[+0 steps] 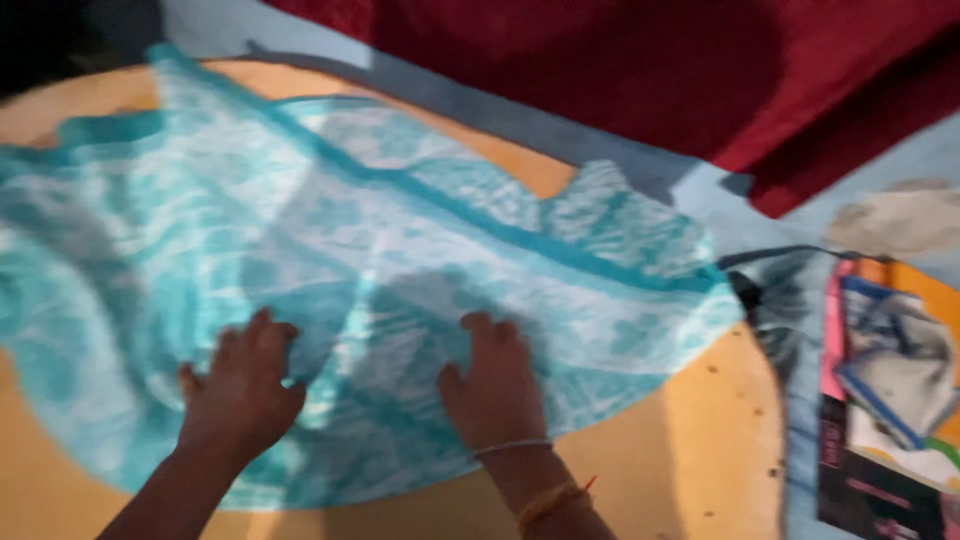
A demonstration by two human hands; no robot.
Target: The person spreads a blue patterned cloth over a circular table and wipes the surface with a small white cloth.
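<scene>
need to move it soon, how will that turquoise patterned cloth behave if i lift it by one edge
The turquoise cloth probably hangs limp: it lies in soft folds and ripples. It looks thin, so likely light. Both hands, left hand and right hand, press it flat, suggesting it shifts easily.

A cloth (400, 250) lies spread over a round table (690, 460), with the left hand (240, 385) and right hand (497, 385) flat on its near edge. A stack of magazines (890, 400) lies to the right, and a large fabric (650, 70) lies at the far side.
</scene>
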